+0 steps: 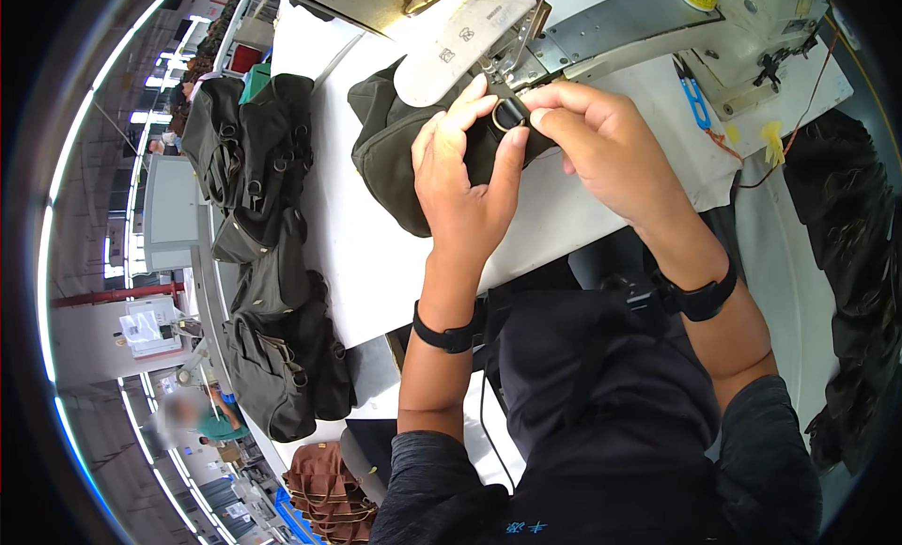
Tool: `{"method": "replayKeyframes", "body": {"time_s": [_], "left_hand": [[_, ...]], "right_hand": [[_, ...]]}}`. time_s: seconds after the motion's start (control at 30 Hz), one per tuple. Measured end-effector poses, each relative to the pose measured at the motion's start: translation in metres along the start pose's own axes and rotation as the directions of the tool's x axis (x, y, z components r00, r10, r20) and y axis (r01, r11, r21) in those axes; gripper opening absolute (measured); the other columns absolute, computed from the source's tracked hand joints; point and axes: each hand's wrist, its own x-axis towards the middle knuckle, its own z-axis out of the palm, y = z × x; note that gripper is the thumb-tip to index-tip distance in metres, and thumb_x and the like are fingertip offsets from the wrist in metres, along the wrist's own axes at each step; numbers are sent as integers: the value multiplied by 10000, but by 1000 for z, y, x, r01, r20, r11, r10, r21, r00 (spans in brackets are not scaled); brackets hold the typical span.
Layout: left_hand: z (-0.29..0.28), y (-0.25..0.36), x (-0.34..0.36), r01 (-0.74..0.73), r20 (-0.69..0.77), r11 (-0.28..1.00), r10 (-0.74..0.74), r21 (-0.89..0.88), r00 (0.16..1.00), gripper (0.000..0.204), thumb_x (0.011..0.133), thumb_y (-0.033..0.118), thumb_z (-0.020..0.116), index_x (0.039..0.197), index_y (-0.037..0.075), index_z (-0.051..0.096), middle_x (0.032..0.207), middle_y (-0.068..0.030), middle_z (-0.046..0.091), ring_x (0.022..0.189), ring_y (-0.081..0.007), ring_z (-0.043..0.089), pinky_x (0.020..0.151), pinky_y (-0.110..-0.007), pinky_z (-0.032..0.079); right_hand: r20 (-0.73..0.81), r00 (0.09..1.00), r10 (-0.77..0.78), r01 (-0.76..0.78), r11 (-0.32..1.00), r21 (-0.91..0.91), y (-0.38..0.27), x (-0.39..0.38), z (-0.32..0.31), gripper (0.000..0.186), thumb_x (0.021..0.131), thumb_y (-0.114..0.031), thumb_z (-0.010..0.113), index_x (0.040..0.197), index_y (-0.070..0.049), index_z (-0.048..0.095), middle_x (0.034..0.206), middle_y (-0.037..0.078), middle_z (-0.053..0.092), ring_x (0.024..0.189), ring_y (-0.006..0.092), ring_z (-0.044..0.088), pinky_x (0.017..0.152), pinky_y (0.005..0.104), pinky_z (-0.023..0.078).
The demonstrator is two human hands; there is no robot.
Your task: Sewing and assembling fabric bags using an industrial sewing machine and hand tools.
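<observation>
Close to the needle area of a sewing machine [620,33], both my hands meet at a small black strap loop with a metal ring [508,115]. My left hand [462,183] is closed on it from the left, its thumb at the ring's lower edge and its fingertips above. From the right, my right hand [615,155] pinches the loop's edge between thumb and forefinger. Beneath and left of my left hand lies a dark olive fabric bag [387,169], partly under the machine's pale rounded cover [460,47]. My hands hide part of the bag.
Blue-handled thread snips [694,101] lie right of the machine, near yellow thread [772,143]. Several dark olive bags [272,357] are heaped along the left. Brown bags [324,489] sit at lower left. Dark material [841,263] hangs at right. A person in green [221,423] is far left.
</observation>
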Motion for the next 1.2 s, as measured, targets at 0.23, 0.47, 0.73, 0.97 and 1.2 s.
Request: {"method": "replayKeyframes", "body": {"time_s": [0.23,0.47,0.73,0.97,1.2], "left_hand": [[8,19,-6,-109,-131,919,170,379,977,365,822,108,842,1151,67,691,1227,-111,708,1084,-301,657,961,-387,483],[28,26,-17,239,-247,963,-264,-125,932,198,923,23,751,1099,15,660,1201,-139,712,1006,-201,704,874,-330,568],[27,27,-8,239,-194,917,-311,-320,931,111,976,2,676,1075,-4,626,1221,-175,698,970,-141,699,838,-282,580],[32,22,-3,228,-212,907,-315,-355,925,92,959,-25,678,1032,-25,622,1228,-198,690,968,-161,707,842,-300,600],[31,24,-2,228,-223,882,-340,-413,914,77,949,-22,700,980,-27,630,1171,-200,702,918,-151,711,801,-289,605]], "right_hand": [[137,989,-49,68,989,-133,18,8,-24,227,1001,-199,589,999,-17,724,716,-19,600,647,53,480,577,258,391],[158,959,-235,245,968,-49,33,2,-21,222,964,-223,663,938,-11,723,735,25,655,678,92,541,652,281,447],[85,969,-234,233,972,17,24,-2,-17,185,939,-166,678,922,14,722,709,25,647,656,76,514,611,270,427],[61,970,-236,237,972,-4,19,4,-13,173,936,-130,673,941,36,721,731,15,650,682,71,520,618,266,436],[27,968,-248,249,968,-39,18,2,-10,175,938,-120,679,952,50,719,784,33,699,721,77,580,644,258,474]]}}
